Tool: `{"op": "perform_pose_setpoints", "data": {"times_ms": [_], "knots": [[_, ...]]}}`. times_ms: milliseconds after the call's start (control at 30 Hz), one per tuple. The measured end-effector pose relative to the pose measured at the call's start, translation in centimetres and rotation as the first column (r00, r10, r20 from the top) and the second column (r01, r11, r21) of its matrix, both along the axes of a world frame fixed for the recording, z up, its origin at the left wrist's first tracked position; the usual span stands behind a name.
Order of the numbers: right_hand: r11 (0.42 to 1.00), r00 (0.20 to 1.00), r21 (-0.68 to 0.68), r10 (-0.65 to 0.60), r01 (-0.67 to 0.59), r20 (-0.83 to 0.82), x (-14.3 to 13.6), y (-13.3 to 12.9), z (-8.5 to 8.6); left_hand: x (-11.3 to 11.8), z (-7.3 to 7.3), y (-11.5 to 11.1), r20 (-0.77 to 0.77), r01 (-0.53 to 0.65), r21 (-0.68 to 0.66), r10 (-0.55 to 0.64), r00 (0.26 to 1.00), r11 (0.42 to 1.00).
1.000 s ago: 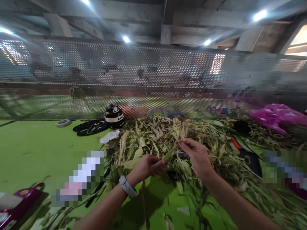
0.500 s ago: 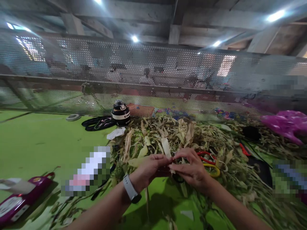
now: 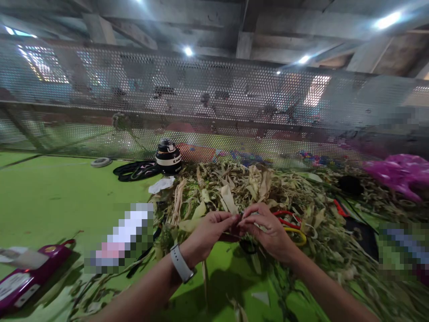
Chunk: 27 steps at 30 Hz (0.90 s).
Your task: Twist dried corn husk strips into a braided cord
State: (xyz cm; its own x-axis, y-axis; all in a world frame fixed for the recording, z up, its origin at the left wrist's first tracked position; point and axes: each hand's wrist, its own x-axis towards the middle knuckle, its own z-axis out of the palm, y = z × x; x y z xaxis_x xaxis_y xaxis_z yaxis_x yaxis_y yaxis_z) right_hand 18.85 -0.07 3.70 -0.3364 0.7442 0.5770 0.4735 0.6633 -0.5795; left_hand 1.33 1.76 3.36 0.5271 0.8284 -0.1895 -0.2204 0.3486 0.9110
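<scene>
My left hand (image 3: 214, 230), with a pale watch strap (image 3: 181, 264) on its wrist, pinches the base of a pale dried leaf strip (image 3: 228, 199) that points up and away. Close against it, my right hand (image 3: 266, 228) has its thumb and fingers closed at the same spot. What its fingertips grip is too small to make out. Both hands are over the near edge of a heap of dried leaves (image 3: 221, 174). Red-handled (image 3: 287, 219) and yellow-handled (image 3: 296, 235) tools lie in the leaves just right of my right hand.
A black bottle (image 3: 168, 156) stands behind the heap beside a black flat item (image 3: 136, 171). White tissue (image 3: 161, 184) lies nearer. A purple device (image 3: 33, 277) is at the left, a pink plastic bag (image 3: 398, 174) at the right. A perforated metal screen (image 3: 214, 103) runs behind.
The pale leaf strip has tilted and shifted slightly left. My right hand's fingers have moved closer to my left fingertips, and the fingers have changed their hold a little.
</scene>
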Motion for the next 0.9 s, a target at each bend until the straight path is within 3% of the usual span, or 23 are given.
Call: {"op": "perform_pose_setpoints", "data": {"times_ms": [233,400,567,900], "knots": [[0.995,0.986,-0.09,-0.046,0.032,-0.157,-0.23,0.07,-0.68,0.04,0.55,-0.38,0.033,0.078,-0.011,-0.078,0.996,0.997],[0.994,0.973,-0.1,-0.066,0.044,-0.223,-0.21,0.03,-0.91,0.15,0.25,-0.35,0.045,0.033,-0.008,-0.033,0.998,0.999],[0.99,0.986,-0.138,-0.05,0.028,-0.16,-0.24,0.11,-0.8,0.37,-0.15,-0.23,0.028,-0.06,-0.009,0.06,0.998,0.998],[0.979,0.976,-0.121,-0.181,0.167,-0.119,-0.58,-0.21,-0.73,0.22,-0.17,-0.52,0.118,-0.01,0.04,0.005,0.993,0.999]]}}
